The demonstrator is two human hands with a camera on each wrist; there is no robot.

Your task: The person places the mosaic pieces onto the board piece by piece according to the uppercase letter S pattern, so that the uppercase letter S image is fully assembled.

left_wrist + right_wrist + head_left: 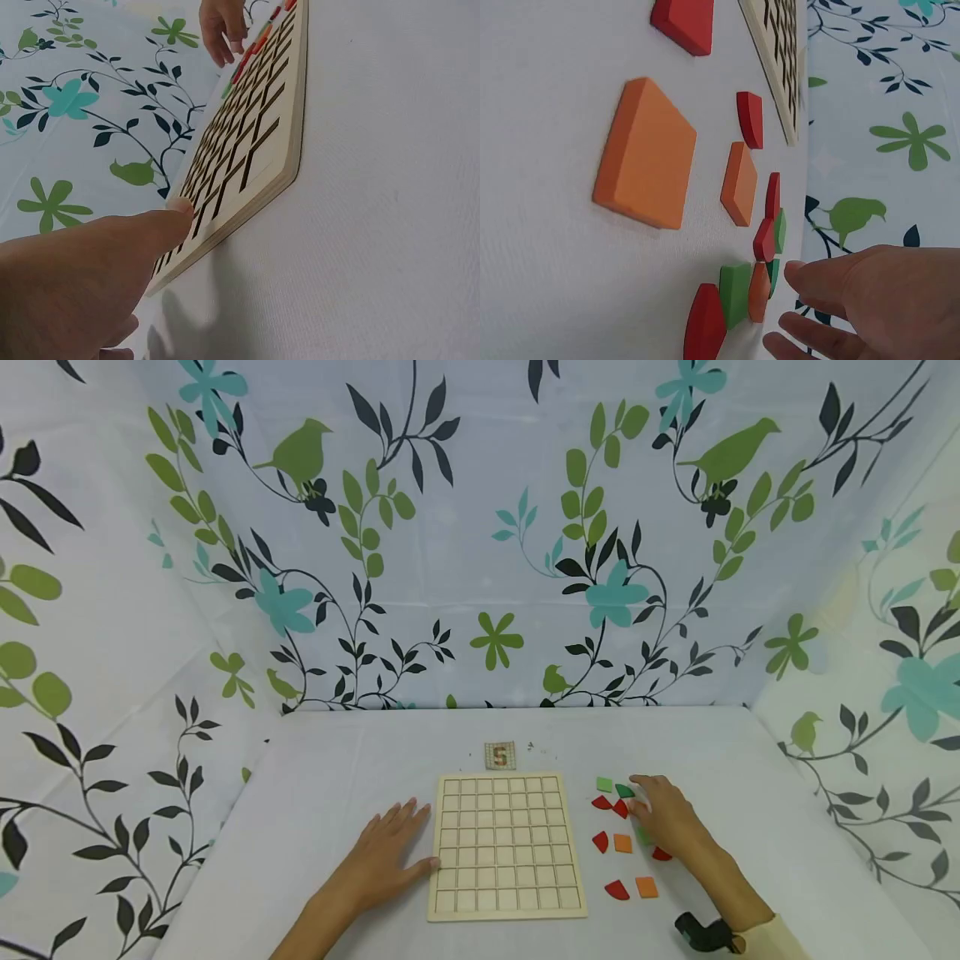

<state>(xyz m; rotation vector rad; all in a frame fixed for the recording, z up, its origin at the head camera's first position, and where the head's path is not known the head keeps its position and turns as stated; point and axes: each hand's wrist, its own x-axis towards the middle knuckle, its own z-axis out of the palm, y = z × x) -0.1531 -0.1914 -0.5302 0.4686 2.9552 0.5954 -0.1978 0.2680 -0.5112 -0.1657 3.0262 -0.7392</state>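
Note:
A pale wooden grid board (507, 846) lies flat on the white table. My left hand (395, 857) is spread beside its left side, and the thumb (166, 223) touches the board's edge. My right hand (666, 814) hovers over the small pieces right of the board, fingers apart and loosely bent, nothing seen between them. Nearest to it are a dark green piece (773, 277), an orange rounded piece (759, 292) and a light green piece (735, 295). The right hand partly hides some pieces in the head view.
Red wedge pieces (617, 890), orange squares (647, 887) and a light green square (604, 784) lie scattered right of the board. A small tile marked like a 5 or S (500, 756) lies behind the board. Patterned cloth (487, 527) hangs around the table.

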